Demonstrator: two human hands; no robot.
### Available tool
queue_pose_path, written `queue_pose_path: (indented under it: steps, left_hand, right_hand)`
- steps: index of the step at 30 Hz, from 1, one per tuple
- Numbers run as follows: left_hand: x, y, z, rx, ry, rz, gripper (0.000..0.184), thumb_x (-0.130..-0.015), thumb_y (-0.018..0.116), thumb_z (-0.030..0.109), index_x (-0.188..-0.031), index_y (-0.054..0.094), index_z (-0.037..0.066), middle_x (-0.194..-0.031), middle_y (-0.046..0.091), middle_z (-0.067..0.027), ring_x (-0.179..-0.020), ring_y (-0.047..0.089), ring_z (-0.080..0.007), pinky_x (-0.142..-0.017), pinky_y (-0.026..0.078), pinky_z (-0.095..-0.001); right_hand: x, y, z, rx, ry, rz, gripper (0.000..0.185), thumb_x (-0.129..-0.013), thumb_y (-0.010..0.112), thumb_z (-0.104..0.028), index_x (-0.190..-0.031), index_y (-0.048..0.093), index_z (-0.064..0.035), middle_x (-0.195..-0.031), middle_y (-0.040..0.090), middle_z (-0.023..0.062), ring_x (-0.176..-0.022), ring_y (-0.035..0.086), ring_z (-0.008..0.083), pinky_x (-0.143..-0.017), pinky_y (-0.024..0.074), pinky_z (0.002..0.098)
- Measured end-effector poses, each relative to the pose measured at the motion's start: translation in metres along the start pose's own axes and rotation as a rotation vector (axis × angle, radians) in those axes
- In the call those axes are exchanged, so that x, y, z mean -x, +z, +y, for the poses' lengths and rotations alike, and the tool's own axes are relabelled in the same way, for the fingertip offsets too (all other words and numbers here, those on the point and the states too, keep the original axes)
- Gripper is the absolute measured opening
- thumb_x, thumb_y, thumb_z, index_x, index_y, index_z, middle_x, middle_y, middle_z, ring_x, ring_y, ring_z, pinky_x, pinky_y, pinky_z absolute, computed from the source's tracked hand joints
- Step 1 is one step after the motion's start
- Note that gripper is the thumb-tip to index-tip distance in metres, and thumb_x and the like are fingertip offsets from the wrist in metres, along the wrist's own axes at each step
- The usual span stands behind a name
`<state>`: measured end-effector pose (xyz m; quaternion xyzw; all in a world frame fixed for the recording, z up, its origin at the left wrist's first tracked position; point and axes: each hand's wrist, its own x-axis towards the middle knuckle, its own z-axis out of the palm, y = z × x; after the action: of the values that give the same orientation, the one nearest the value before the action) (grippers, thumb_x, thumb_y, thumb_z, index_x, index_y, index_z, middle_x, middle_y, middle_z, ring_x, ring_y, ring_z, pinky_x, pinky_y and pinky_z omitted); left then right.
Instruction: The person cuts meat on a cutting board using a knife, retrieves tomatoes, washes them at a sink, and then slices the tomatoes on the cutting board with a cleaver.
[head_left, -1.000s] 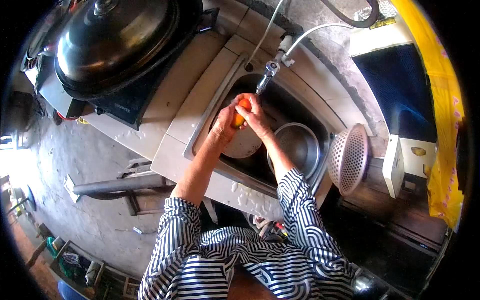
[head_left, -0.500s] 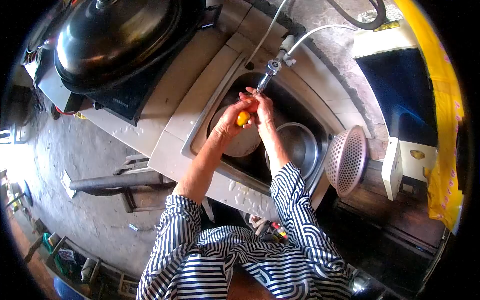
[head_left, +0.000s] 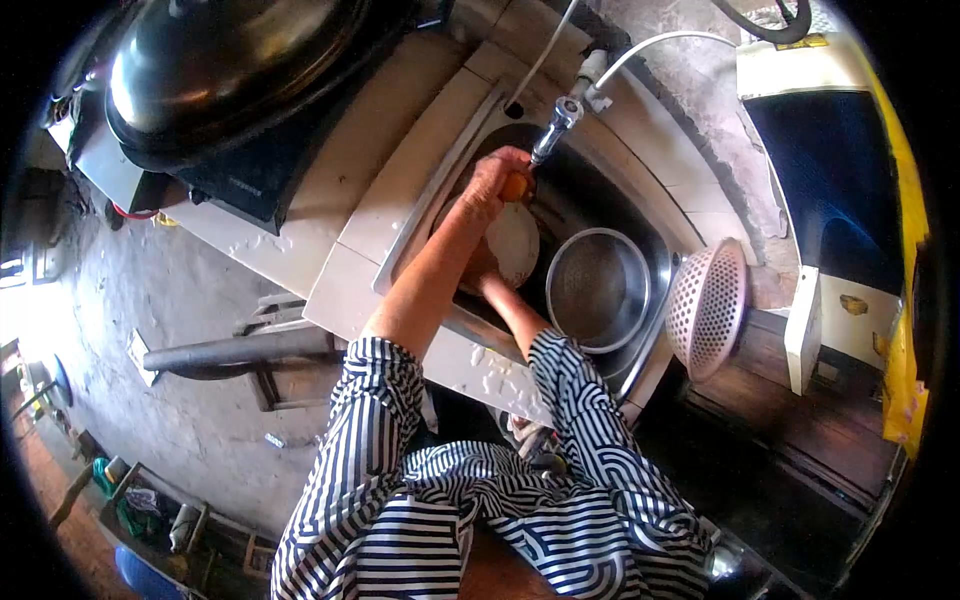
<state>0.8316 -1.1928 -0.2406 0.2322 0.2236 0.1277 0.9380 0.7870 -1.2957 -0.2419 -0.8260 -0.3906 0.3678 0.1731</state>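
Observation:
In the sink, my left hand is closed around an orange-red tomato just below the spout of the metal faucet. My right hand reaches lower into the sink, crossing beneath my left forearm. Its fingers are mostly hidden there, beside a round whitish dish, so I cannot see what they hold. A round metal basin with a shiny rim sits in the sink, to the right of my right hand.
A pinkish perforated colander stands tilted right of the sink. To the left, a large lidded pan rests on a dark stove. Water drops lie on the tiled counter edge. A white hose runs from the faucet.
My hands were together under the faucet with red and yellow-orange tomatoes. My right hand has moved down and left into the sink; my left stays near the spout with one tomato.

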Motion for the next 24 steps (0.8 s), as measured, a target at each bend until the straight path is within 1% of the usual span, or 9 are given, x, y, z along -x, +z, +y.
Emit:
queue_pose_path:
  steps: [3,6,7,9,10,13,16,20,24]
  left_hand:
    - [0.000,0.010,-0.006,0.121,-0.086,-0.050,0.014,-0.072,0.054,0.014,-0.084,0.053,0.006,-0.074,0.050,-0.0073,-0.067,0.054,-0.0233,-0.055,0.048,-0.0358]
    - [0.007,0.021,0.003,0.225,-0.113,-0.064,0.018,-0.072,0.058,0.016,-0.085,0.053,0.005,-0.075,0.052,-0.0067,-0.067,0.055,-0.0223,-0.055,0.047,-0.0330]
    - [0.008,0.022,0.005,0.271,-0.146,-0.025,0.018,-0.072,0.058,0.015,-0.086,0.053,0.005,-0.075,0.052,-0.0061,-0.067,0.055,-0.0213,-0.055,0.047,-0.0320]
    - [0.007,0.007,-0.002,0.175,-0.071,-0.033,0.019,-0.072,0.057,0.013,-0.089,0.052,0.005,-0.075,0.052,-0.0058,-0.067,0.055,-0.0200,-0.056,0.047,-0.0311]
    - [0.007,0.000,-0.002,0.076,0.004,-0.036,0.019,-0.073,0.056,0.012,-0.091,0.052,0.006,-0.075,0.053,-0.0055,-0.067,0.055,-0.0187,-0.056,0.047,-0.0303]
    - [0.038,0.007,0.011,-0.087,-0.016,0.074,0.018,-0.077,0.057,0.018,-0.090,0.051,0.006,-0.075,0.054,-0.0048,-0.063,0.054,-0.0161,-0.052,0.046,-0.0281]
    - [0.054,-0.006,0.000,-0.024,-0.057,0.174,0.020,-0.078,0.058,0.024,-0.086,0.052,0.007,-0.071,0.054,-0.0041,-0.059,0.053,-0.0156,-0.050,0.045,-0.0272]
    - [0.054,-0.010,-0.008,-0.038,-0.094,0.202,0.027,-0.079,0.059,0.035,-0.082,0.055,0.008,-0.067,0.054,-0.0029,-0.056,0.052,-0.0151,-0.046,0.044,-0.0279]
    - [0.043,-0.002,-0.004,-0.105,-0.078,0.250,0.029,-0.079,0.059,0.037,-0.083,0.056,0.009,-0.068,0.055,-0.0030,-0.057,0.052,-0.0141,-0.043,0.043,-0.0280]
  right_hand:
    - [-0.040,0.073,0.075,-0.083,-0.333,0.336,0.054,-0.072,0.059,-0.039,-0.113,0.047,-0.0066,-0.109,0.052,0.0227,-0.104,0.049,0.0344,-0.089,0.0380,0.0401]
    - [-0.044,0.059,0.086,-0.506,-0.230,0.232,0.054,-0.074,0.058,-0.038,-0.117,0.044,-0.0073,-0.102,0.056,0.0193,-0.092,0.055,0.0335,-0.077,0.0456,0.0386]
    - [-0.061,0.039,0.088,-0.295,0.049,0.066,0.050,-0.076,0.057,-0.037,-0.114,0.045,-0.0063,-0.096,0.058,0.0162,-0.084,0.057,0.0302,-0.070,0.0474,0.0361]
    - [-0.053,-0.003,0.076,-0.660,0.349,0.130,0.040,-0.079,0.055,-0.035,-0.106,0.048,-0.0047,-0.086,0.059,0.0102,-0.070,0.058,0.0230,-0.059,0.0488,0.0315]
    - [-0.041,-0.022,0.071,-1.239,0.347,0.367,0.035,-0.081,0.054,-0.033,-0.100,0.050,-0.0042,-0.082,0.058,0.0073,-0.065,0.057,0.0193,-0.056,0.0484,0.0294]
    - [-0.070,-0.055,0.092,-1.513,0.146,0.181,0.029,-0.082,0.054,-0.031,-0.092,0.051,-0.0042,-0.078,0.058,0.0075,-0.063,0.057,0.0197,-0.056,0.0487,0.0312]
    - [-0.059,-0.093,0.029,-1.671,0.150,0.299,0.029,-0.082,0.053,-0.031,-0.092,0.051,-0.0032,-0.077,0.057,0.0091,-0.064,0.058,0.0217,-0.056,0.0496,0.0326]
    - [-0.083,-0.094,0.028,-1.802,0.096,0.308,0.033,-0.083,0.052,-0.031,-0.090,0.051,0.0010,-0.078,0.059,0.0132,-0.068,0.059,0.0260,-0.058,0.0513,0.0360]
    - [-0.086,-0.092,0.033,-1.617,-0.125,0.338,0.033,-0.082,0.052,-0.028,-0.094,0.052,0.0030,-0.086,0.061,0.0168,-0.074,0.061,0.0269,-0.066,0.0509,0.0367]
